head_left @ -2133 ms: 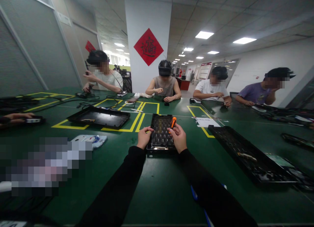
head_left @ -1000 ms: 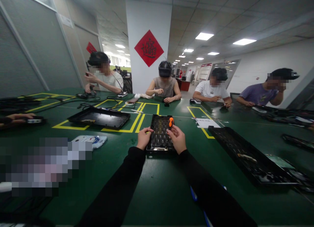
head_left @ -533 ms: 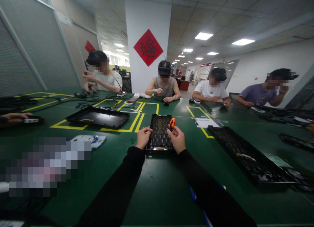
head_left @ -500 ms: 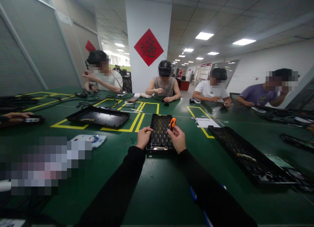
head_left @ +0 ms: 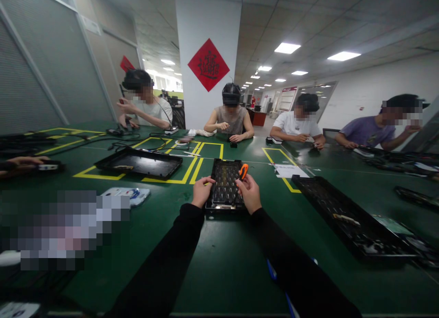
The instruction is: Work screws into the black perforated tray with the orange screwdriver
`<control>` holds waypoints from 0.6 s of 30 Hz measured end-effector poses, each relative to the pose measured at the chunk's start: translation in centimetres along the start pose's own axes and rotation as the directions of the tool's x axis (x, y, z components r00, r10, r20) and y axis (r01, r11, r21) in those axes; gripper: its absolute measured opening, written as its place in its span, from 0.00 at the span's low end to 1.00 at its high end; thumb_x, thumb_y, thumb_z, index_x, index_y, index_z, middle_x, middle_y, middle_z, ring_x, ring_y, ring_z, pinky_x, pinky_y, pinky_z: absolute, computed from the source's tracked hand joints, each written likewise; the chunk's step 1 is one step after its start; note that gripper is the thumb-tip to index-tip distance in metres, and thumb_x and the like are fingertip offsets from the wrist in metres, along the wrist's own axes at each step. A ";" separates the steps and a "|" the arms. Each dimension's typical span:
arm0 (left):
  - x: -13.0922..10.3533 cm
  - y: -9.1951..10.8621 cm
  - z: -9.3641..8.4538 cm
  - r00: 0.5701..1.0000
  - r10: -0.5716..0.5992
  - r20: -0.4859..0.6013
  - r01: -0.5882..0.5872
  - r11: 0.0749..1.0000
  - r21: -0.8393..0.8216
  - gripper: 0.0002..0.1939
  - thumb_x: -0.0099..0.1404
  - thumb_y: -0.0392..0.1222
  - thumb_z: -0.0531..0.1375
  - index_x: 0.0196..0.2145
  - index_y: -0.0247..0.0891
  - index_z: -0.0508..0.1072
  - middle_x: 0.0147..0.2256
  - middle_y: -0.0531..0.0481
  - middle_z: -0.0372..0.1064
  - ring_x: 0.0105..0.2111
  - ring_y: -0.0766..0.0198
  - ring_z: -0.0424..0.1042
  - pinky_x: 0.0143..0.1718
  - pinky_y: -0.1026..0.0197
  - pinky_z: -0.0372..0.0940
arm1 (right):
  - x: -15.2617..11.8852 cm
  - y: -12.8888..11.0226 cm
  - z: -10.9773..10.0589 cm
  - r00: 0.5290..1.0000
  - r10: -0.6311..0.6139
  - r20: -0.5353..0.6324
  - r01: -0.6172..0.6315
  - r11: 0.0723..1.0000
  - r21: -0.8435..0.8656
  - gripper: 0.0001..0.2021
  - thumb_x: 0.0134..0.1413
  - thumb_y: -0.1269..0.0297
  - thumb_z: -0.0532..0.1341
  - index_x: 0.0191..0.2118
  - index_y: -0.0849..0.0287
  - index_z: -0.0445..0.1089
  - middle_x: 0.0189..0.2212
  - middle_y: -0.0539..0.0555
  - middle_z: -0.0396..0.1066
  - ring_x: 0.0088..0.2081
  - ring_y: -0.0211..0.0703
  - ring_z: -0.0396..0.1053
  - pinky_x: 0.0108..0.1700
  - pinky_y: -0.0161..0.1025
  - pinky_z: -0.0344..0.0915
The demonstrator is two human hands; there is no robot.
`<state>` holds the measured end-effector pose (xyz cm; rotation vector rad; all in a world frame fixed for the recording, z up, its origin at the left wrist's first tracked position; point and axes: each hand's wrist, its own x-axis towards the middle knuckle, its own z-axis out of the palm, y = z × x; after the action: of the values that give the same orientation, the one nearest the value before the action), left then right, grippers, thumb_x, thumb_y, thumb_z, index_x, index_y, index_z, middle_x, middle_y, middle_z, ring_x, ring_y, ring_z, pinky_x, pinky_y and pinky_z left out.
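Observation:
In front of me on the green table lies a black plastic casing [head_left: 224, 190], open side up, with rows of small upright parts inside. My left hand [head_left: 201, 192] grips its left rim, thumb and fingers at the edge. Over the casing's right side, my right hand [head_left: 251, 194] is closed around a screwdriver with an orange-and-black handle [head_left: 243, 171]. The handle points up and leans slightly right. The tool's tip is too dark and small to make out against the casing.
Another black casing [head_left: 356, 222] lies to the right, and a shallow black tray [head_left: 147, 164] to the far left. A phone in a pale case [head_left: 139, 196], a white paper [head_left: 290, 170] and cables [head_left: 126, 142] lie about. Several people sit around the table.
The orange handle leans a little more to the right. Both hands stay at the casing. The person at the far right has moved a raised hand; the whole view has shifted slightly.

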<state>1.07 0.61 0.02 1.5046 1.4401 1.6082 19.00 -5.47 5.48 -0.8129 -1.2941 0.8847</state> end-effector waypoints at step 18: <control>0.0 -0.2 0.0 1.000 -0.004 0.002 0.004 1.000 -0.007 0.07 0.49 0.33 0.56 0.25 0.36 0.74 0.42 0.44 0.70 0.44 0.59 0.68 0.52 0.56 0.55 | 0.2 0.7 0.0 0.998 -0.035 -0.046 0.036 0.999 0.015 0.24 0.45 0.61 0.60 0.50 0.60 0.60 0.33 0.54 0.69 0.26 0.34 0.64 0.24 0.31 0.62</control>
<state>1.05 0.69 -0.15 1.4977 1.4337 1.6071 18.91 -4.97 5.01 -0.7910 -1.2559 0.8426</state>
